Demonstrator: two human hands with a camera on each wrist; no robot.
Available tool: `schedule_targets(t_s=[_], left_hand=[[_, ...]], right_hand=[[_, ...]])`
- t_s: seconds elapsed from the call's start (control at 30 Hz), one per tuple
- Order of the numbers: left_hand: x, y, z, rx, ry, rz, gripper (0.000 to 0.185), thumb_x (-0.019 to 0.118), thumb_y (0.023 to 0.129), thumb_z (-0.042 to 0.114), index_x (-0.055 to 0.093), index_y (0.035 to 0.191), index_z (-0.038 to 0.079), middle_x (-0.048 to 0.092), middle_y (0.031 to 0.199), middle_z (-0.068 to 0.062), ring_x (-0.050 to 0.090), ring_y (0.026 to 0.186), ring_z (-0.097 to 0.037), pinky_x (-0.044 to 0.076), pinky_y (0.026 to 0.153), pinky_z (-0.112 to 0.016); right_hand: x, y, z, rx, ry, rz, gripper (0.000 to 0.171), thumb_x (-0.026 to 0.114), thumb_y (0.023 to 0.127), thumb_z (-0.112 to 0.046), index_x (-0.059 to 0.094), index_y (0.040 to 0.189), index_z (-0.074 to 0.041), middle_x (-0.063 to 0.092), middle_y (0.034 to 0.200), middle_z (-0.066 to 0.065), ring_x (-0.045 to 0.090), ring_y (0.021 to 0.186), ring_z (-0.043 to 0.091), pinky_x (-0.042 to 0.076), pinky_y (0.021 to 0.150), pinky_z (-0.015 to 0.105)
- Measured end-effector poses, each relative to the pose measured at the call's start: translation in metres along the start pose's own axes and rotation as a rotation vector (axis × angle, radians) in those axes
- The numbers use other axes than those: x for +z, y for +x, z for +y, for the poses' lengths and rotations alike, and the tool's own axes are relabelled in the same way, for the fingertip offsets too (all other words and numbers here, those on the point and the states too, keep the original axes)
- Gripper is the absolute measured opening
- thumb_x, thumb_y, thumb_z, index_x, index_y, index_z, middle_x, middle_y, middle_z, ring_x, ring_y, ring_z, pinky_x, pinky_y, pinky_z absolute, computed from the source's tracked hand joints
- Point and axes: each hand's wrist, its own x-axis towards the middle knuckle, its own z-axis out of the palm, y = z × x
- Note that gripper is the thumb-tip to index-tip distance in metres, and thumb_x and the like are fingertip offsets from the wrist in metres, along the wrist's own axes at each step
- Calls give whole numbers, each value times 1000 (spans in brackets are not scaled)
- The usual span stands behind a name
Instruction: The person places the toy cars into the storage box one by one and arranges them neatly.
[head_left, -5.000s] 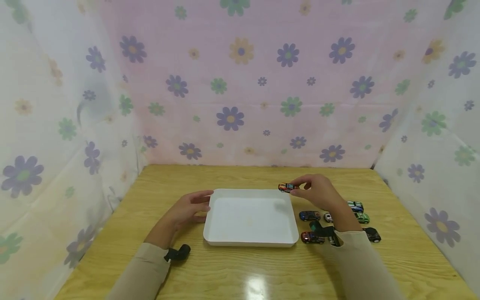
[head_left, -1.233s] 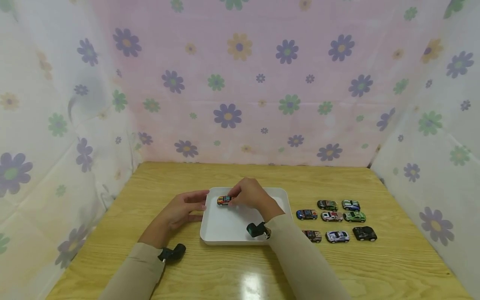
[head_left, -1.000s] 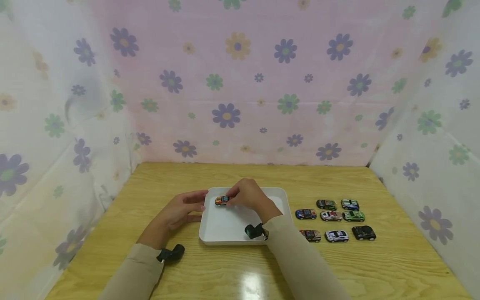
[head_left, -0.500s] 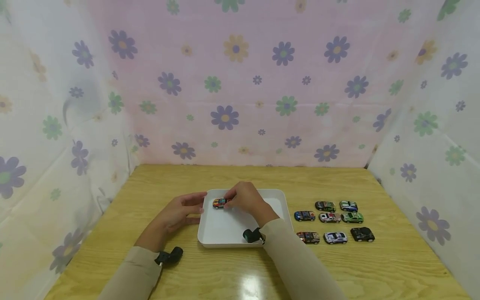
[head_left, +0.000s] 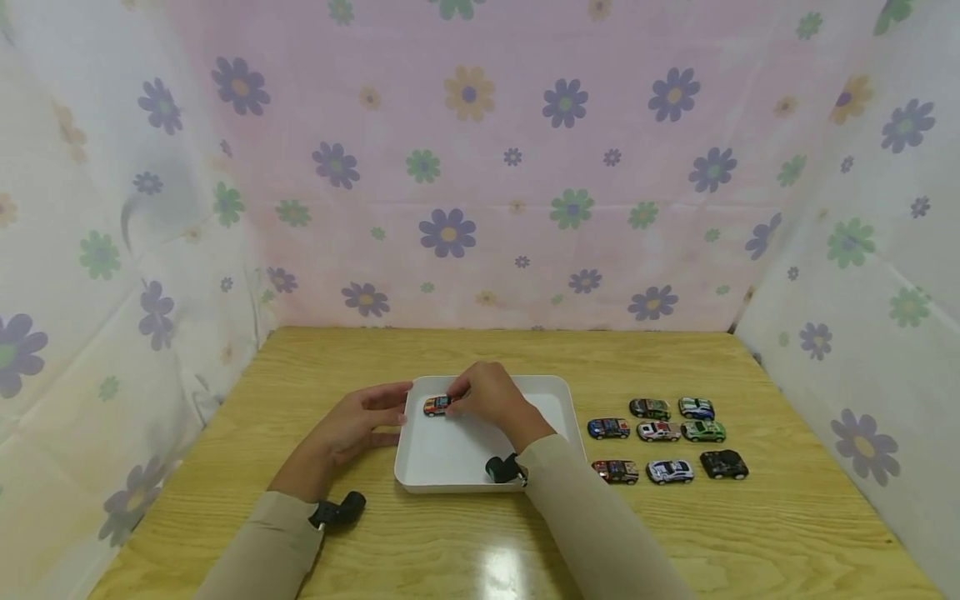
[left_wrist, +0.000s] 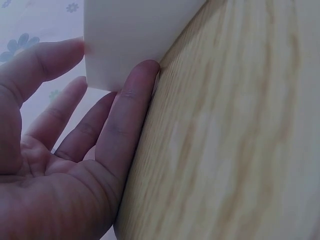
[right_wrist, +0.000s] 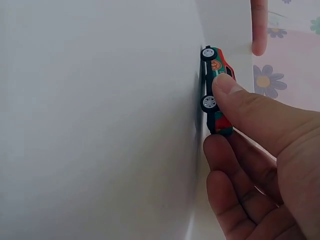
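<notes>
My right hand (head_left: 491,398) pinches an orange-red and teal toy car (head_left: 436,406) by its rear half, at the back left inside a shallow white tray (head_left: 442,462). In the right wrist view the thumb (right_wrist: 235,100) lies along the side of the toy car (right_wrist: 216,65), whose wheels are at or just off the tray floor; I cannot tell which. My left hand (head_left: 360,429) stands at the tray's left wall, fingers extended. The left wrist view shows its fingertips touching the tray wall (left_wrist: 130,40), with one finger low along the table.
Several toy cars stand in loose rows right of the tray, among them a blue one (head_left: 608,428), a silver one (head_left: 670,472), a green one (head_left: 703,431) and a black one (head_left: 724,464). Flowered cloth (head_left: 480,192) walls the wooden table (head_left: 420,550) at the back and sides.
Five seconds ago the right hand held the car above the tray's back right corner; it has since come left and down into the tray. During the last second both hands have barely moved.
</notes>
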Motion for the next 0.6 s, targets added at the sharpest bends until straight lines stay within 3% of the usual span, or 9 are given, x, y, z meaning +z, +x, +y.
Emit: schedule_targets(t_s=[0.6], left_hand=[[-2,1,-3,2,-9,-2,61,67,100,6,47,156,16,40,163,-16,57,131,-30,60,97,-46]], right_hand=[[6,3,3,4,-14,16,18,92,78,-24,85,94,-23,77,89,-13,65,90,8,57,83,29]])
